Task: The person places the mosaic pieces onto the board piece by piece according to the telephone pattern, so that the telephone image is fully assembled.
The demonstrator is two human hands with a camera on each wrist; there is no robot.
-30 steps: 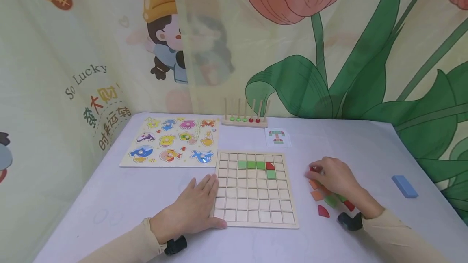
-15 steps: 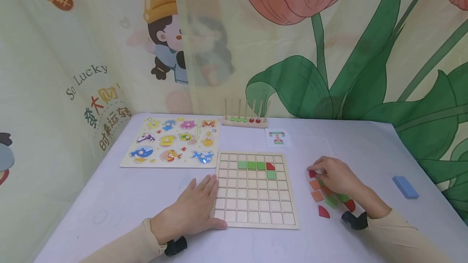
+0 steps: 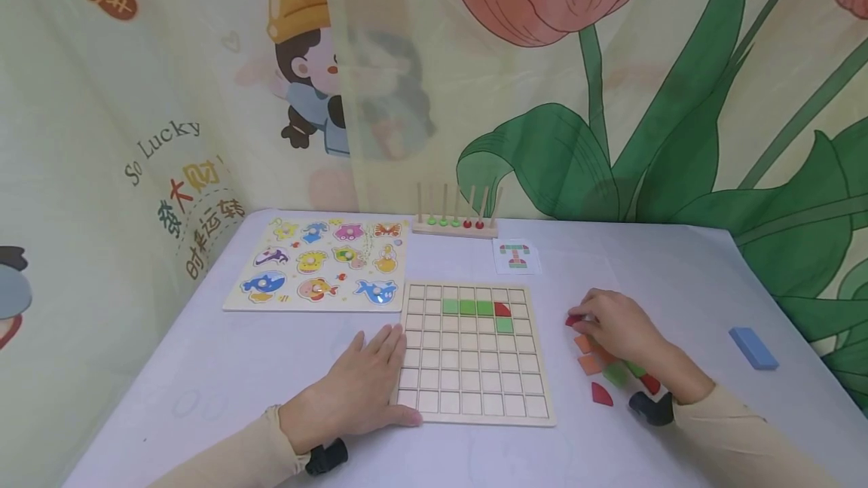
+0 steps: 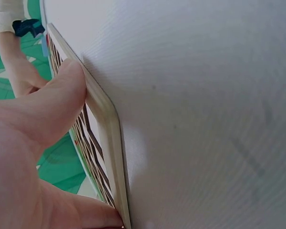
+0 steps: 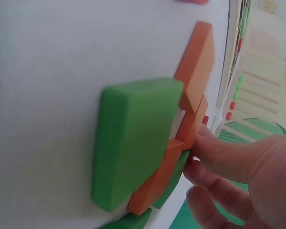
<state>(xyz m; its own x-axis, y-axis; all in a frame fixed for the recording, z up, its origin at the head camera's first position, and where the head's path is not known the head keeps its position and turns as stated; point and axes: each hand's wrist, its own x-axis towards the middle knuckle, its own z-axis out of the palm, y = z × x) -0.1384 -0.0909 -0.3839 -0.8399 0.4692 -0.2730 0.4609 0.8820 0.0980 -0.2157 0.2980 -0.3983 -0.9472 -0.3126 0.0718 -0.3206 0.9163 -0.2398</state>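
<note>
My left hand (image 3: 353, 390) lies flat with fingers extended along the left edge of a wooden grid board (image 3: 480, 381); its thumb reaches the front left corner. In the left wrist view the thumb and a finger rest on the board's rim (image 4: 113, 138). Green tiles (image 3: 467, 307) and a red quarter-round piece (image 3: 502, 309) sit in the board's upper cells. To the right, my right hand (image 3: 620, 326) pinches another red piece (image 3: 573, 319), mostly covered by the fingers, at the far end of a loose pile. Orange tiles (image 5: 198, 64) and a green tile (image 5: 138, 138) lie below that hand.
Behind the board stand a pattern card (image 3: 517, 256) and a peg rack with beads (image 3: 454, 228). An animal puzzle board (image 3: 233, 298) lies at the back left. One red quarter-round (image 3: 601, 394) is nearest the front; a blue block (image 3: 753, 348) lies far right.
The right hand's fingers have shifted slightly, and the red piece at their tips now lies a little farther left. My left hand and the board stay put.
</note>
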